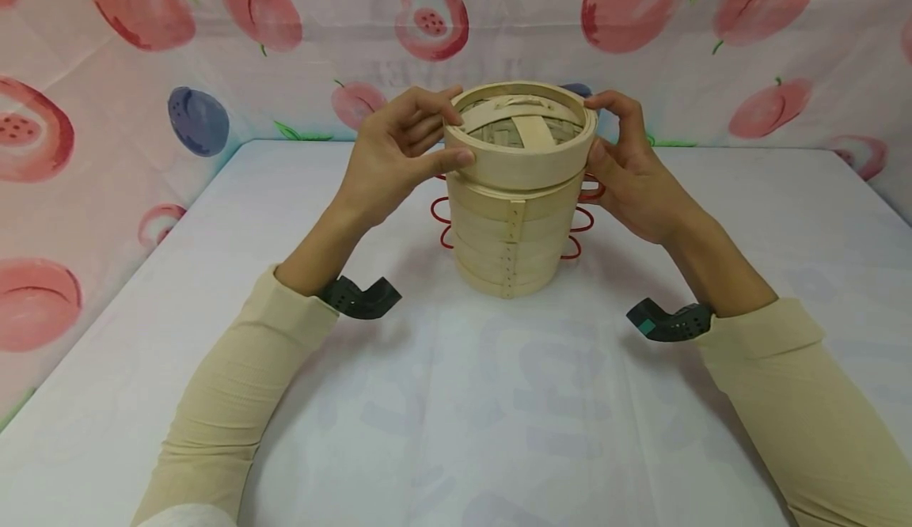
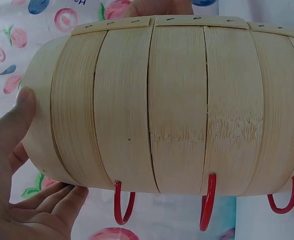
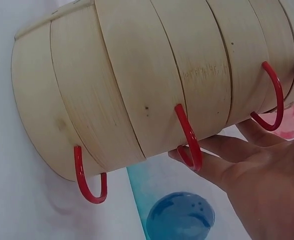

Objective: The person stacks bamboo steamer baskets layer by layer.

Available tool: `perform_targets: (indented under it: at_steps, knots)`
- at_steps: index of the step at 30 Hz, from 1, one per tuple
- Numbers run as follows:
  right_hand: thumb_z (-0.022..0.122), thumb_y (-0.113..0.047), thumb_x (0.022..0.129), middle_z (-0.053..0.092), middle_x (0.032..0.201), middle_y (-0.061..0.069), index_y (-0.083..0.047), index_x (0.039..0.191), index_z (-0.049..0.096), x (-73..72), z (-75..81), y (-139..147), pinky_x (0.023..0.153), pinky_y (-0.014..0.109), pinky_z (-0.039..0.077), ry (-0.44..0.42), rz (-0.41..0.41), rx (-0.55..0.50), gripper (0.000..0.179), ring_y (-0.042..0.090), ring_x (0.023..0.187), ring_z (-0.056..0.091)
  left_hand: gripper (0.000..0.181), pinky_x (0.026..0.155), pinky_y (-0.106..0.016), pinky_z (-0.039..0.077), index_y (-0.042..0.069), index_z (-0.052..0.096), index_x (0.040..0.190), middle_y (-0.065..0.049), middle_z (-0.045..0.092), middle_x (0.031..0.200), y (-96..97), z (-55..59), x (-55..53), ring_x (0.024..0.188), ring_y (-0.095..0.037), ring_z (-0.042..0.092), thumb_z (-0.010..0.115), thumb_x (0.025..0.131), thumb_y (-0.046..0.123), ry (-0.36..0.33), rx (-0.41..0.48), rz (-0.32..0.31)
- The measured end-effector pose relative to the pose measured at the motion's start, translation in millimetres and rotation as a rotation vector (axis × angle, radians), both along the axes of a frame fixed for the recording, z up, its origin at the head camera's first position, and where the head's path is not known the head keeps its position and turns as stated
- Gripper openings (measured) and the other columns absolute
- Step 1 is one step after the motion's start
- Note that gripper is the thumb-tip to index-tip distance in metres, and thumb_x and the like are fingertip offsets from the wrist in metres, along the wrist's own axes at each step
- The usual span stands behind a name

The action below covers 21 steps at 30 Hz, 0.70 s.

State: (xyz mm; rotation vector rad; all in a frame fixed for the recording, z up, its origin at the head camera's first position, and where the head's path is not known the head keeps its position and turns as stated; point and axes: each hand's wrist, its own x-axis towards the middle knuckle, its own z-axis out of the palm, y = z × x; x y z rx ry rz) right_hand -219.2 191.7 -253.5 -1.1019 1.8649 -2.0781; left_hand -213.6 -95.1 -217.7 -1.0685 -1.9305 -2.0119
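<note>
A tall bamboo steamer [image 1: 484, 230] of stacked tiers stands on the white table, slightly tilted in the head view. Its woven lid [image 1: 523, 169] sits on top, a thin dark seam beneath it. My left hand [image 1: 392, 147] holds the lid's left side, thumb against the front of the band and index finger at the top rim. On the opposite side my right hand [image 1: 637, 175] grips the lid, index finger hooked at the rim and thumb on the side. Red loop handles [image 3: 190, 135] stick out from the tiers; the right hand's lower fingers lie behind the steamer, near the upper handle.
The white tabletop [image 1: 456, 416] spreads in front of and around the steamer. A fruit-print cloth [image 1: 513, 28] hangs behind it and along the left. Black wrist devices [image 1: 363, 299] are strapped at both cuffs.
</note>
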Motion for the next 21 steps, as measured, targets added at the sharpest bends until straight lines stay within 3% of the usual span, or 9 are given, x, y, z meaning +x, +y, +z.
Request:
perform_targets:
  at_steps: [21]
  knots:
    - [0.053,-0.036,0.094,0.038,0.124,0.019,-0.030,0.135,0.022,-0.1,1.8,1.7,0.085,0.037,0.051,-0.005,0.023,0.021,0.052,0.033,0.105,0.048,0.025,0.099,-0.035,0.043,0.000,0.062,0.094,-0.020,0.051,0.135,-2.1,2.9,2.3,0.124,-0.023,0.051,0.071,0.077,-0.015,-0.047,0.003,-0.018]
